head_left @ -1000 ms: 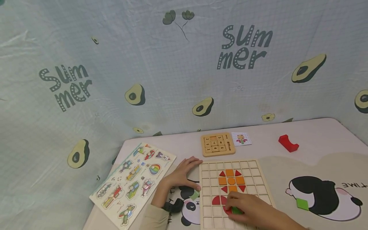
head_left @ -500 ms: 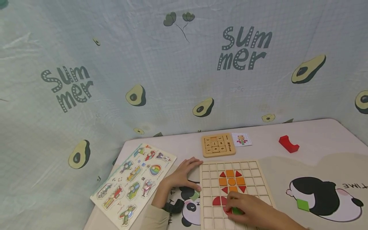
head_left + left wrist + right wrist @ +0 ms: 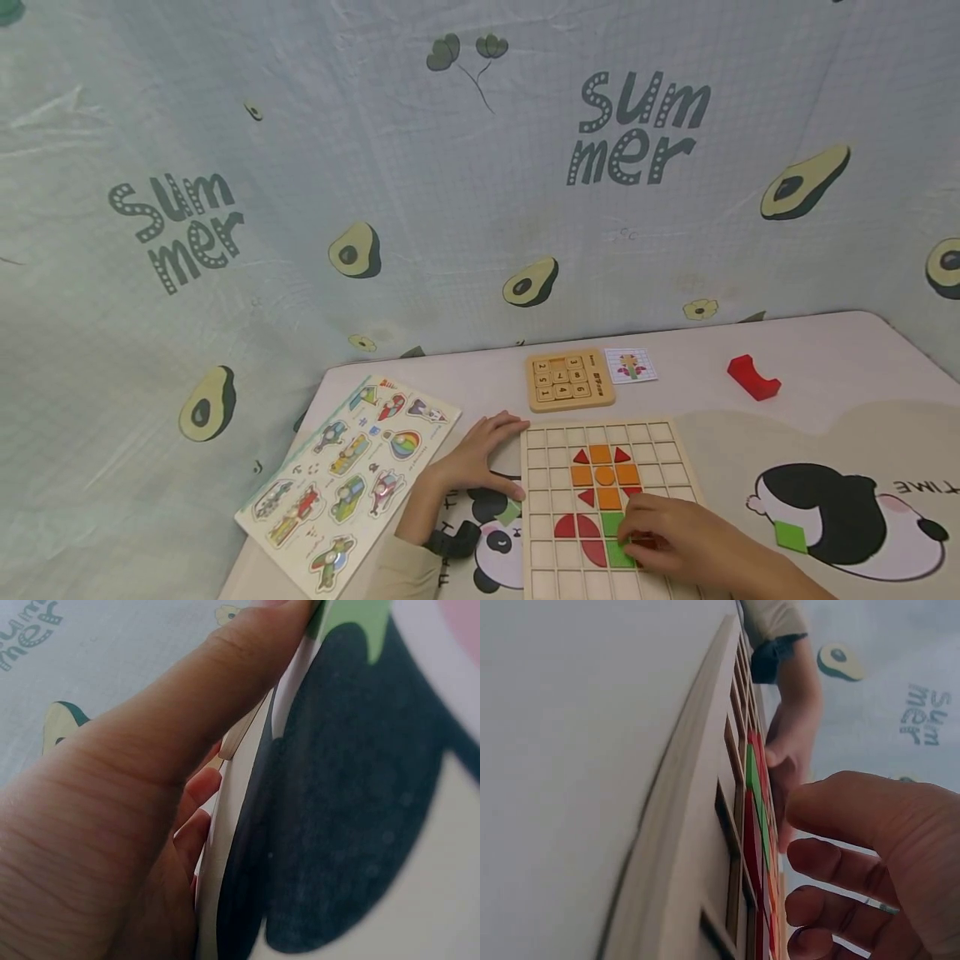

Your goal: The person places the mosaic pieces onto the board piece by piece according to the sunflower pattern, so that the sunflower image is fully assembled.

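Note:
A wooden grid board (image 3: 526,533) lies in front of me. Orange squares (image 3: 600,454), an orange circle (image 3: 604,476) and small red triangles (image 3: 586,498) form a flower in its cells. Below them are green squares (image 3: 620,554), with red quarter-circles (image 3: 594,552) to their left. My right hand (image 3: 678,537) hovers over the cells right of the green squares, fingers loosely curved. The right wrist view shows nothing between its fingertips (image 3: 806,806), close above red pieces (image 3: 751,832). My left hand (image 3: 480,458) is spread along the board's left edge, thumb and fingertips at the frame.
A number slide puzzle (image 3: 570,380) and a small pattern card (image 3: 631,365) lie behind the board. To the left is a picture puzzle board (image 3: 352,483). A red arched block (image 3: 753,377) sits at the back right. The mat (image 3: 855,525) has panda prints.
My right hand has shifted right and slightly up, uncovering the green squares and the lower red quarter-circle. Its fingertips have left that quarter-circle. My left hand stays put.

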The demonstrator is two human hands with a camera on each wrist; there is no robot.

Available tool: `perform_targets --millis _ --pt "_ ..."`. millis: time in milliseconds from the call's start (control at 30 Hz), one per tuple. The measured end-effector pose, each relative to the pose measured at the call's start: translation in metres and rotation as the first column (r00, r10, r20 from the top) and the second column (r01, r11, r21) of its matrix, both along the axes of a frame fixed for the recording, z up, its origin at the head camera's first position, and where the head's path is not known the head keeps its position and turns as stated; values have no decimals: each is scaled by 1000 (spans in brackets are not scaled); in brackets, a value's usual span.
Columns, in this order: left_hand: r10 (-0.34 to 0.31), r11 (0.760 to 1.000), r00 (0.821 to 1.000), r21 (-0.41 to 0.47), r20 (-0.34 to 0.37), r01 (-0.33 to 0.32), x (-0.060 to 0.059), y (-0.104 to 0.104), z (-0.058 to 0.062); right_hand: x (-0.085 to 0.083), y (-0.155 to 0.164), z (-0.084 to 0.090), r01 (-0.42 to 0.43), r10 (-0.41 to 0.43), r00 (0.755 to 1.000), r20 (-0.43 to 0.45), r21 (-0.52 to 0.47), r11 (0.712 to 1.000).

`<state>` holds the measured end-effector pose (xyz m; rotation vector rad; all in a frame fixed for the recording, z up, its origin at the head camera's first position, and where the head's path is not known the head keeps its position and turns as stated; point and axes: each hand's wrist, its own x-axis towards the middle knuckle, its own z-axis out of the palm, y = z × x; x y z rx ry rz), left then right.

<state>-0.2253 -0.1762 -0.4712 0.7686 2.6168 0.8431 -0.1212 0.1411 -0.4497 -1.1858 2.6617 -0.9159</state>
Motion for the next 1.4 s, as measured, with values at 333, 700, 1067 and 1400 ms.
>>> perform_targets --millis 333,700,1067,1400 --pt "-2 1000 1000 6 7 2 1 0 2 -4 31 7 81 -83 988 131 24 996" --pt "-10 1000 1000 2 -1 10 -1 0 0 -13 81 7 26 -22 987 159 -27 999" --pt "-9 1000 1000 4 -11 9 0 0 0 -26 122 3 -65 66 997 34 -50 997" --pt "-26 1000 999 -5 -25 26 -1 0 0 -26 150 -2 -116 128 984 128 -99 988"
